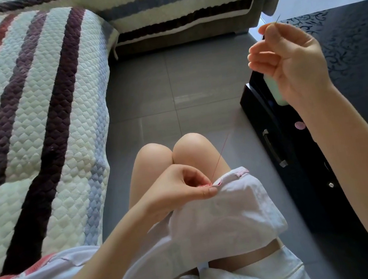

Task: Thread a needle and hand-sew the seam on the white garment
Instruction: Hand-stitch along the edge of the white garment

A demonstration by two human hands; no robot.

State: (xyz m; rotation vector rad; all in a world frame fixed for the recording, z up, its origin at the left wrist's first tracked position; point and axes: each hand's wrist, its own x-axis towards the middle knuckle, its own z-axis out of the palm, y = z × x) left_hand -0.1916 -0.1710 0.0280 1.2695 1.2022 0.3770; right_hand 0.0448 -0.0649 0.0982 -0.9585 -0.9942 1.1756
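The white garment (224, 214) lies over my lap, its pink-edged seam (230, 176) turned up near my knees. My left hand (180, 187) pinches the seam between thumb and fingers where red stitches show. A thin red thread (221, 153) runs taut from that spot up and to the right. My right hand (292, 62) is raised high at the right and pinches the needle (277, 18), whose tip pokes above the fingertips. The upper stretch of thread is too faint to follow.
A striped quilted sofa cover (32, 113) fills the left side. A black glossy table (345, 69) with a drawer handle (274, 150) stands close on the right, under my raised arm. Grey floor tiles (171, 89) lie ahead of my knees.
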